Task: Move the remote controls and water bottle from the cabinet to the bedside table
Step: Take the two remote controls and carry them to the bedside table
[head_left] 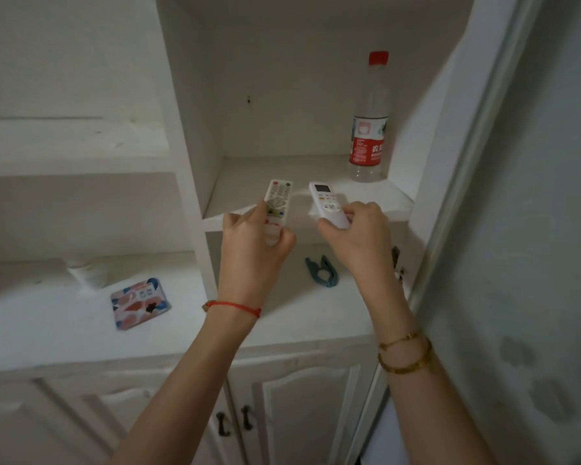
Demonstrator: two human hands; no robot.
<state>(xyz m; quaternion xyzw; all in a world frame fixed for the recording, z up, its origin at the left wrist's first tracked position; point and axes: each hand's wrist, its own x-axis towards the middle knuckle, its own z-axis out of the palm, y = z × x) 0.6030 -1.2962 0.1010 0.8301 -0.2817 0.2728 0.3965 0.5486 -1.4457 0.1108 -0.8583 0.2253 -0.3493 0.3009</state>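
Fingers [284, 238] of the left hand [254, 253] curl round the near end of the TV remote [277, 204], with the thumb along its left edge; the hand hides the remote's lower buttons and near tip. This remote points away toward the back of the cabinet [426, 182], its far end over the shelf [249, 182]; whether it touches the shelf I cannot tell. A red string [239, 307] circles the left wrist.

Left of that hand, on the lower ledge [47, 317], lies a patterned packet [140, 303], and behind it a pale, blurred lump too soft to make out.

Right of the TV remote, the right hand [359, 238] pinches the near end of the AC remote [327, 204] between thumb and curled fingers; its small screen faces up at the far end, its near tip hidden by the grip. Below and between the two hands a blue clip [322, 271] lies on the ledge, partly behind the right wrist. Gold bracelets [406, 355] sit on the right forearm.

Farther right, at the back right corner of the shelf, the bottle [369, 129] stands upright with a red cap and red label, well apart from both hands.

Cabinet doors [302, 411] with dark handles show below, cut off by the frame's bottom edge.
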